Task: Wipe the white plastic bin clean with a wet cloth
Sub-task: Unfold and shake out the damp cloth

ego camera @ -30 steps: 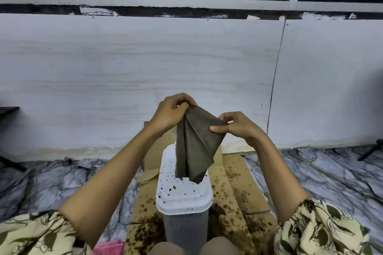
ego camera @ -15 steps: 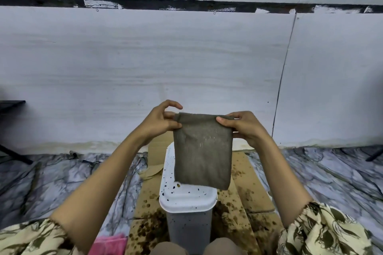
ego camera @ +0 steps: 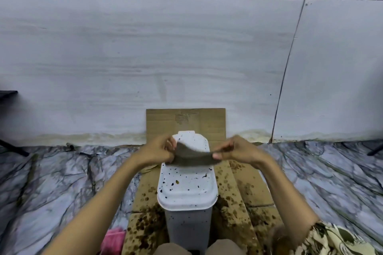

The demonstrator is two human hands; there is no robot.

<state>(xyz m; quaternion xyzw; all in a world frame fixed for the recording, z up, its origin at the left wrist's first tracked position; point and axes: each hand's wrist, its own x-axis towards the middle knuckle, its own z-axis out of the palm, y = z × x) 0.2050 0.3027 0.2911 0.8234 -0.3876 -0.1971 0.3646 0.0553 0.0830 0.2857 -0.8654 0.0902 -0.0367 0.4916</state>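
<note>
Head view: I see my left hand point(ego camera: 157, 152) and right hand point(ego camera: 238, 151) pinching a limp grey-brown cloth point(ego camera: 192, 156) stretched between the fingers, just over the speckled lid of the white bin point(ego camera: 187, 192) below, on stained cardboard point(ego camera: 242, 190).

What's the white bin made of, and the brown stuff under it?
The white bin looks like smooth, matte plastic: moulded rounded lid, dark specks sitting on top. The brown sheet seems to be cardboard: flat, creased panels, with stains soaked in.
</note>
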